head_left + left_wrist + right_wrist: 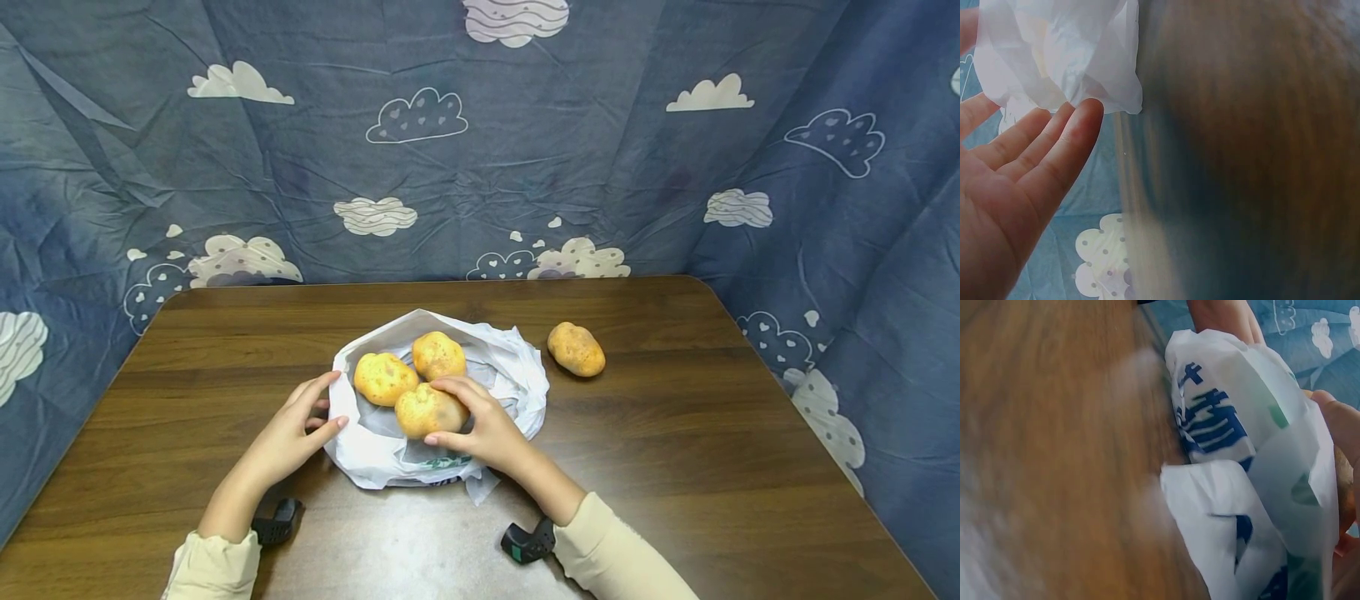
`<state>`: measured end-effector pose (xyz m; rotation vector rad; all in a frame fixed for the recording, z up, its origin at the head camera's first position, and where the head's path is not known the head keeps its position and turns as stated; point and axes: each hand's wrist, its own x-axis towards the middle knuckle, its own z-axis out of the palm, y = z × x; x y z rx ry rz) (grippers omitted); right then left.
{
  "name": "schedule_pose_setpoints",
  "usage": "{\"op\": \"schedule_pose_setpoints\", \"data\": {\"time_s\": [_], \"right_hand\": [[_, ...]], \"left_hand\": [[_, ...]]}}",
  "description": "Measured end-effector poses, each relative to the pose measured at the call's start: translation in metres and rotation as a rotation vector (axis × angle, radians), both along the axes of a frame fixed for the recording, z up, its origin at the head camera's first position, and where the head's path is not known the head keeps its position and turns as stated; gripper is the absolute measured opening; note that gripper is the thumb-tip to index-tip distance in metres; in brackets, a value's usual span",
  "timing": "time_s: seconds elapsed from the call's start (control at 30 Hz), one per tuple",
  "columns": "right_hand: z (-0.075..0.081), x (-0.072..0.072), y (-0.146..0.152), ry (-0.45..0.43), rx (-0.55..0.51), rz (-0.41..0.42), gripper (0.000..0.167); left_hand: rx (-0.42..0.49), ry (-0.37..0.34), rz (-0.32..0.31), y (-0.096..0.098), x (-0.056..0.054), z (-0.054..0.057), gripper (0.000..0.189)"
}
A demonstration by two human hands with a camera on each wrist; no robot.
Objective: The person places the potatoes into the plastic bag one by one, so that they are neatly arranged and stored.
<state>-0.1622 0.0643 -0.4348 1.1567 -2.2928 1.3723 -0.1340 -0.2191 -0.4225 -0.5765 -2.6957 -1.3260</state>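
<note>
A white plastic bag (pixel 528 367) lies with its mouth spread wide on the table. Inside it are three potatoes: a left one (pixel 384 379), a rear one (pixel 438 355) and a front one (pixel 423 412). My right hand (pixel 491 429) reaches over the rim and grips the front potato between thumb and fingers. At the bag's left side, my left hand (pixel 296 429) touches the plastic with its fingertips. The left wrist view shows those fingers nearly straight against the bag (pixel 1085 56). In the right wrist view, the bag wall (pixel 1285 462) covers most of the held potato.
Another potato (pixel 576 349) lies on the table, right of the bag and apart from it. The brown wooden table (pixel 712 467) extends to both sides. Behind it hangs a blue cloth (pixel 510 167) with cloud patterns, meeting the far edge.
</note>
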Motion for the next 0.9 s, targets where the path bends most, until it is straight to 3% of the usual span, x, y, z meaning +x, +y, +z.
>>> {"op": "schedule_pose_setpoints", "data": {"time_s": [0.2,0.57,0.9], "right_hand": [[-0.012,-0.004,-0.003,-0.048,0.009,-0.010,0.062],[-0.007,0.002,-0.011,-0.182,0.009,-0.007,0.059],[-0.012,0.002,-0.019,-0.283,0.040,-0.027,0.059]], "left_hand": [[-0.005,-0.012,0.003,0.000,0.000,0.000,0.059],[-0.001,-0.031,0.006,-0.001,0.001,-0.001,0.059],[0.004,-0.042,0.004,0.000,0.001,0.001,0.059]]}}
